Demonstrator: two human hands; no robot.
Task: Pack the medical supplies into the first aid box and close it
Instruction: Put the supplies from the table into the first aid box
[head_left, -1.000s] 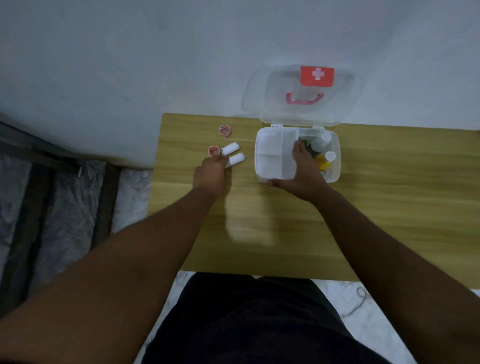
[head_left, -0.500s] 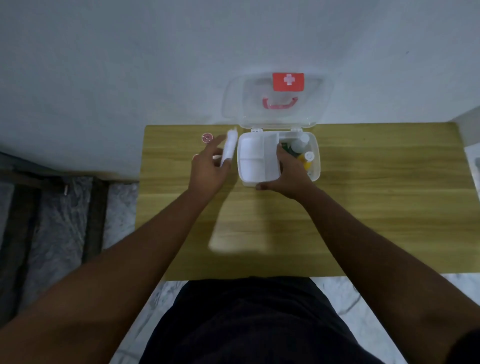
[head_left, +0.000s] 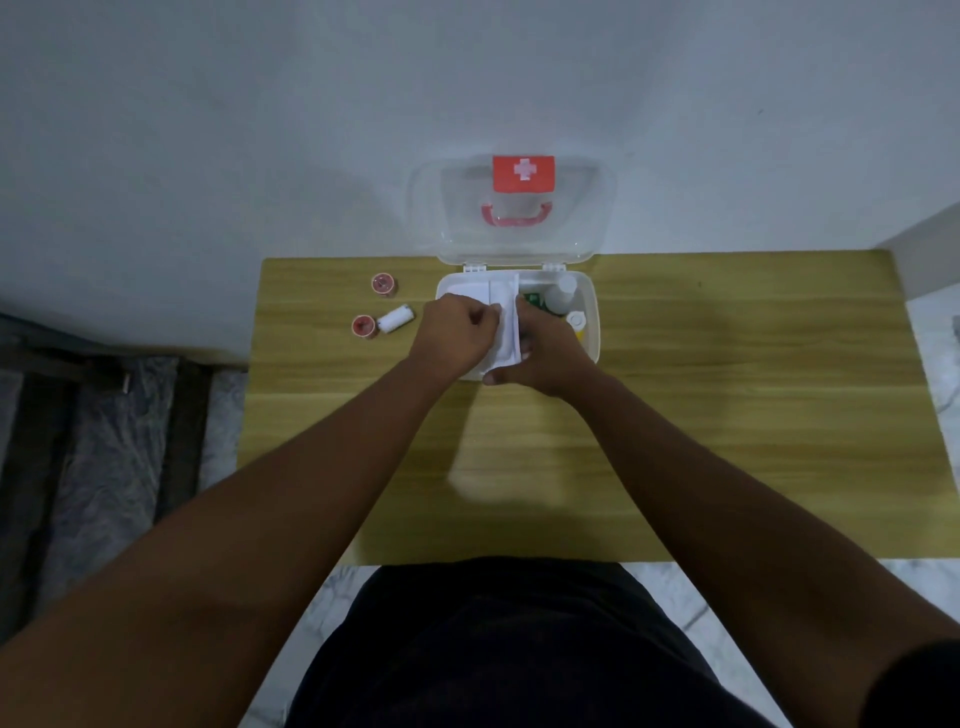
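Observation:
The first aid box (head_left: 593, 332) stands open at the table's far edge, its clear lid (head_left: 519, 208) with a red cross leaning on the wall. A white inner tray (head_left: 501, 296) fills its left half; white bottles (head_left: 563, 296) and a green item (head_left: 532, 300) sit in the right half. My left hand (head_left: 457, 332) is curled over the tray, closed around a white bandage roll that it mostly hides. My right hand (head_left: 543, 353) grips the box's front, thumb outside and fingers inside. On the table to the left lie another white bandage roll (head_left: 395, 318) and two red tape rolls (head_left: 383, 284) (head_left: 362, 326).
The wooden table (head_left: 727, 415) stands against a white wall. Its left edge drops to a dark floor and its near edge is at my body. A white object shows at the far right border.
My left hand has picked one white roll off the table and carried it right, over the tray. My right hand has stayed on the box. The view has shifted.

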